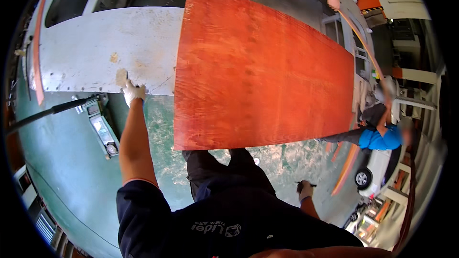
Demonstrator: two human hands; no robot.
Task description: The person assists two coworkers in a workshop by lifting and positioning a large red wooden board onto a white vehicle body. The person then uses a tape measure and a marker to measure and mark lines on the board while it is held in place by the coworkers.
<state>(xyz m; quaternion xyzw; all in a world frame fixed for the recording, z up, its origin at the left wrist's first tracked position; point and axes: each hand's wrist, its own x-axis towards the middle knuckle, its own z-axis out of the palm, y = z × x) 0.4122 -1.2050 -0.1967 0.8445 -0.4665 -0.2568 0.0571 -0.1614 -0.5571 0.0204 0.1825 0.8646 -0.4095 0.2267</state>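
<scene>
A large orange-red wooden board [263,71] lies in front of me, its left part over a pale grey metal panel [81,50]. My left hand [134,92], in a white knit glove, is at the panel's near edge, left of the board. Its fingers look apart, one stretched toward a tan worn patch; a small dark mark shows by its tip. My right hand [305,189], also gloved, hangs low at my right side, away from the board. It is closed around a slim dark pen-like thing [311,184], whose exact kind is too small to tell.
A green floor jack [101,129] with a long dark handle stands at left. At the upper right, another person's hand [333,3] touches a long orange strip [356,31]. A person in a blue shirt [380,138] bends at right, near orange planks [346,169] and a white car [375,174].
</scene>
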